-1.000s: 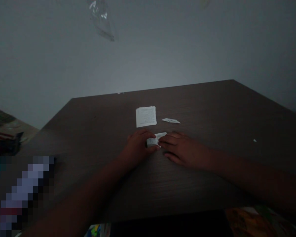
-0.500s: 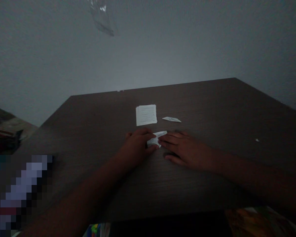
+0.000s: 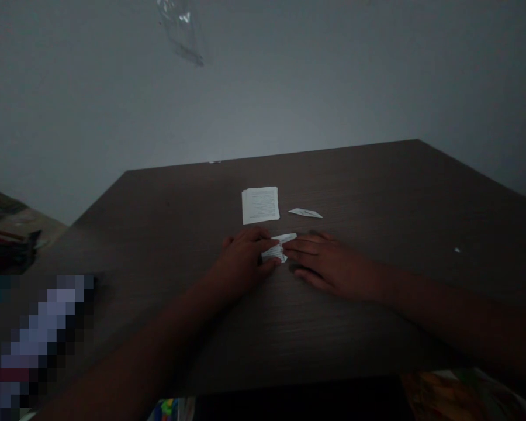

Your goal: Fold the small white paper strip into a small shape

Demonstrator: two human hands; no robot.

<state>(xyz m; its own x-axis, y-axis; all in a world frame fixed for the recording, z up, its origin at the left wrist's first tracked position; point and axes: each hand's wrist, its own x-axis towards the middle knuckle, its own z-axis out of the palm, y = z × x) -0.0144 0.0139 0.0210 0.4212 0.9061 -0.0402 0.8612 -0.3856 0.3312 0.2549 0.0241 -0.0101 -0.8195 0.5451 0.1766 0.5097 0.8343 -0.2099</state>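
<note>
Barely anything is being changed over this last second: a folded printed paper slip (image 3: 273, 251) is still being steadied by both hands at the middle of the wood-grain table (image 3: 263, 333), so the work seems to be being kept at one spot. By the left hand (image 3: 243, 257), curled with thumb and forefinger parted, the slip's left end is being covered; whether it is being pinched cannot be told. By the right hand (image 3: 333, 263), laid flat with its thumb spread away, the right end is being touched by the fingertips, with nothing being gripped visibly. Beyond the hands, one stack of printed paper squares (image 3: 260, 204), its sheets too close to count, and one narrow folded paper (image 3: 305, 213) are being left untouched. Far right, one white scrap (image 3: 457, 249) is being seen.
</note>
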